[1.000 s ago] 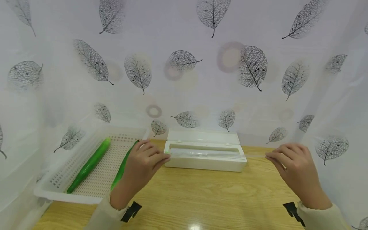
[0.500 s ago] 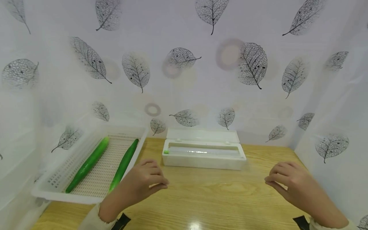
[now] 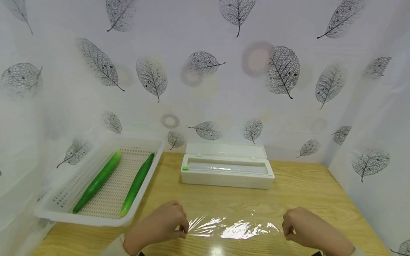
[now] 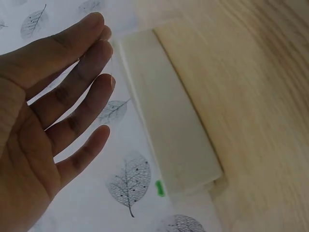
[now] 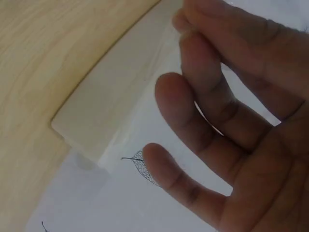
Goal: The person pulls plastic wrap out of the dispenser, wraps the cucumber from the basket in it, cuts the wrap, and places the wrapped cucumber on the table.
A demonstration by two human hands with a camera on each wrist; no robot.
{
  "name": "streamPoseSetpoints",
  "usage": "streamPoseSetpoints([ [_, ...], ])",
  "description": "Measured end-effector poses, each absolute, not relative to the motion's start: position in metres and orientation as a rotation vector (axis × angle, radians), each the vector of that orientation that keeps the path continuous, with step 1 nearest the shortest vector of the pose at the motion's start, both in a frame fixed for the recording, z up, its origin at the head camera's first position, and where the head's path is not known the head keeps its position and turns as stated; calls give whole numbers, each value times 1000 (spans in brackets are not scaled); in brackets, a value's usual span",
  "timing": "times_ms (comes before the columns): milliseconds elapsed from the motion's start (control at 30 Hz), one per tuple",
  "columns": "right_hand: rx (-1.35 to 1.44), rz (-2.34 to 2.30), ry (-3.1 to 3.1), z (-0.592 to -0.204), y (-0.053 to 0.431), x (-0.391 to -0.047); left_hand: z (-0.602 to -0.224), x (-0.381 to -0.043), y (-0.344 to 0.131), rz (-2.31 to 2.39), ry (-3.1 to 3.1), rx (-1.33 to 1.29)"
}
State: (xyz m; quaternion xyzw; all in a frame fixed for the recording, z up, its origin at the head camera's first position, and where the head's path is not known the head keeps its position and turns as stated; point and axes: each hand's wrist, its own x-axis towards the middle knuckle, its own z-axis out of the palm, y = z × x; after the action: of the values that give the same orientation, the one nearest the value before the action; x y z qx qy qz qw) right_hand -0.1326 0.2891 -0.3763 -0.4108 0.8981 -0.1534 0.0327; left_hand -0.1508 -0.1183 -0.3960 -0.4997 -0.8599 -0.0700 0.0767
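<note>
A sheet of clear cling film stretches between my two hands, low over the front of the wooden table, wrinkled and catching the light. My left hand pinches its left end between thumb and forefinger. At the right end my right hand pinches it the same way. In both wrist views the other fingers are spread and loosely bent. Beyond the hands stands a white cling film dispenser with its lid raised. A film roll lies inside, and a green cutter tab sits at its left end.
On the left, a white perforated basket holds two cucumbers, one cucumber at its left side and another cucumber along its right wall. A leaf-printed white curtain hangs behind the table and along both sides.
Both hands have come down and toward me from the dispenser, carrying the film with them. The film strip no longer overlaps the dispenser. Basket and cucumbers stay put.
</note>
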Motion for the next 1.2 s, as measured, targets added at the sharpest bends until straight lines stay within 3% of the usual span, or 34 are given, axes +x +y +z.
streamPoseSetpoints([
  [433, -1303, -315, 2818, -430, 278, -139, -450, -160, -110, -30, -2588, -1501],
  [667, -1346, -281, 2886, -442, 276, -143, -453, -160, -108, 5, -2654, -1496],
  [1200, -1096, -229, 2865, -447, 273, -138, -456, -163, -109, -166, -2790, -1474],
])
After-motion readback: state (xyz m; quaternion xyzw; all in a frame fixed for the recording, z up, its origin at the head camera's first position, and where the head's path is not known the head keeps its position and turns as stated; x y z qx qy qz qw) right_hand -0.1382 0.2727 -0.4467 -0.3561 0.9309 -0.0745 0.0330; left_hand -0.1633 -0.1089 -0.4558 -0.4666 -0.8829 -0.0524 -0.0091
